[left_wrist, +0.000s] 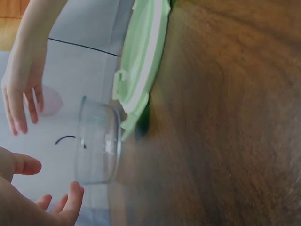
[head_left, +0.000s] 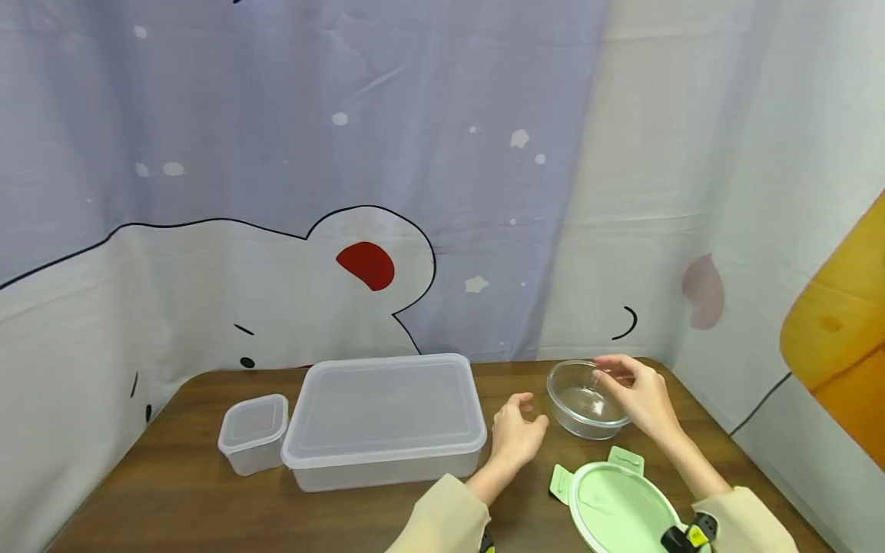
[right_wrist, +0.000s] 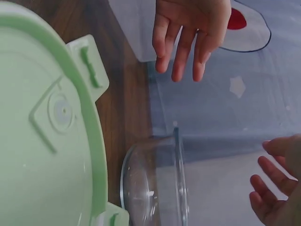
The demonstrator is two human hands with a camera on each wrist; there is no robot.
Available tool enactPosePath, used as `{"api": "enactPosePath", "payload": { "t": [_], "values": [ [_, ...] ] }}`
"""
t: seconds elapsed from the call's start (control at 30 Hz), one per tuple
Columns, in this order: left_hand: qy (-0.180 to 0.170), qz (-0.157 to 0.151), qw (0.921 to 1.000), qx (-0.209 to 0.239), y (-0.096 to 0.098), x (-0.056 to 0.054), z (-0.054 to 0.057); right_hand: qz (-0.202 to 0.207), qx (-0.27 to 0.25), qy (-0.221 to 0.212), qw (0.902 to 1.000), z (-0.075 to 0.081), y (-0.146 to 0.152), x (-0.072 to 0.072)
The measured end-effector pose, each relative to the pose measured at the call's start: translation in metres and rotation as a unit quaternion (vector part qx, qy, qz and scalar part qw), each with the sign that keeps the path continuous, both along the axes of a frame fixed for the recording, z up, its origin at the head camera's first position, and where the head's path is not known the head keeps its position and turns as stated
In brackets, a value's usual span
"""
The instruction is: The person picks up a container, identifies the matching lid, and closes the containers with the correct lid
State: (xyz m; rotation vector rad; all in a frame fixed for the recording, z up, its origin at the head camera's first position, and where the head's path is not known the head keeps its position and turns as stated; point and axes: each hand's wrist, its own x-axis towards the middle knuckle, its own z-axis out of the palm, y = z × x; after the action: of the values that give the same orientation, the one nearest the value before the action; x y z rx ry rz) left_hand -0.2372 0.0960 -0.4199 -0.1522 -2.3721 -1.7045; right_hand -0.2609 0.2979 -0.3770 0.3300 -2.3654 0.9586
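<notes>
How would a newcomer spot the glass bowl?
Find the wooden table, then its far right corner. The bowl sits beyond the green lid. It is round, clear and open-topped, unlike the cloudy, lidded big box and small box.

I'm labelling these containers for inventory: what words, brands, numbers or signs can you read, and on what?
No text is readable in any view.
Green lid: raised round detail, no legible lettering.
Glass bowl: nothing legible.
Large box, small box: nothing legible.
Black-and-yellow wrist device: any marking is too small.
</notes>
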Motion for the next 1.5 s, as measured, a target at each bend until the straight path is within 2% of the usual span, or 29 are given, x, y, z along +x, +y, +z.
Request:
{"api": "enactPosePath", "payload": {
  "t": [0.13, 0.3, 0.53, 0.63, 0.9, 1.13, 1.23, 1.5],
  "values": [
    [-0.006, 0.024, 0.9997, -0.007, 0.002, -0.008, -0.008, -0.005, -0.01, 0.009, 0.9999, -0.007, 0.005, -0.008],
    [-0.026, 0.024, 0.9994, -0.004, 0.009, -0.017, -0.014, -0.028, -0.006, 0.014, 0.9995, -0.015, 0.018, -0.017],
    [-0.065, 0.013, 0.9978, -0.002, 0.018, -0.027, -0.015, -0.05, 0.002, -0.001, 0.9987, -0.024, 0.037, -0.032],
    [-0.078, 0.011, 0.9969, 0.001, 0.02, -0.031, -0.015, -0.055, 0.014, -0.017, 0.9982, -0.027, 0.043, -0.038],
    [-0.085, 0.036, 0.9956, 0.016, 0.028, -0.039, -0.017, -0.061, 0.049, -0.071, 0.9944, -0.033, 0.053, -0.047],
    [-0.079, 0.049, 0.9957, 0.01, 0.031, -0.045, -0.021, -0.058, 0.06, -0.134, 0.9874, -0.04, 0.056, -0.051],
    [-0.069, 0.04, 0.9968, 0.007, 0.032, -0.047, -0.022, -0.06, 0.063, -0.149, 0.9849, -0.042, 0.056, -0.051],
    [-0.064, -0.012, 0.9978, 0.012, 0.031, -0.047, -0.017, -0.063, 0.057, -0.17, 0.9818, -0.044, 0.06, -0.054]
  ]
}}
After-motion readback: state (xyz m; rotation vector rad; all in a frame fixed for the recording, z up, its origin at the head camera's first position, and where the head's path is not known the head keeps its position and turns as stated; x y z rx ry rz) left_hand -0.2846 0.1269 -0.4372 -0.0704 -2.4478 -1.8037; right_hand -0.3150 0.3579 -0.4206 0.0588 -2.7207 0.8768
